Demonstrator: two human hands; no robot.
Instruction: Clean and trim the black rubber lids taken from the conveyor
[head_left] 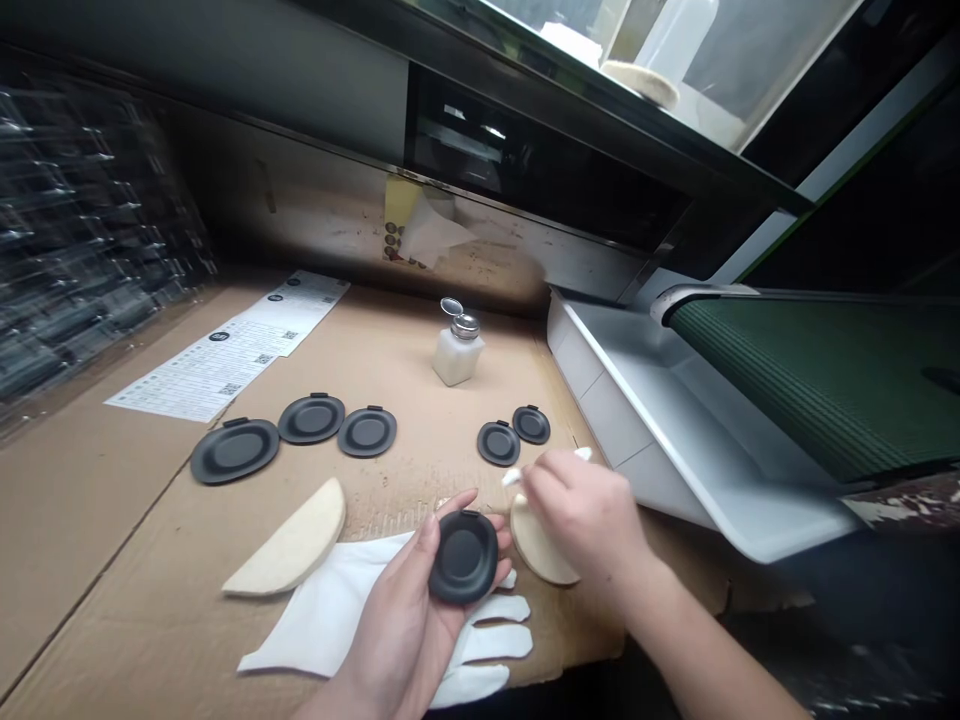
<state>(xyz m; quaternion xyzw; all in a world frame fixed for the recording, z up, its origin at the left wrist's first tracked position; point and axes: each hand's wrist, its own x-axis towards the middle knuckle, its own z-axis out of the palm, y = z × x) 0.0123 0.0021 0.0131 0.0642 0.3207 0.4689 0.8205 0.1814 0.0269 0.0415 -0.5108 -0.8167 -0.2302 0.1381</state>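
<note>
In my left hand [420, 590] lies a black rounded lid-like part [463, 558] with a recessed middle and a small tab, my thumb and fingers around its sides. My right hand [585, 505] is closed in a pinch on a small white piece [513, 476], whose ends stick out at both sides; its material is unclear. Under the right hand is a cream pad [538, 548], partly hidden. A white glove [330, 610] lies flat beneath my left hand. Beside it sits a half-round cream pad [292, 545]. Three similar black parts [367, 432] lie at left, two more [499, 443] at right.
A pump bottle [457, 352] with its cap flipped up stands on the cardboard-covered table [405, 345]. Printed sheets [225, 350] lie at back left, near stacked clear trays [82, 230]. To the right are a white bin [660, 420] and a green conveyor belt [817, 380].
</note>
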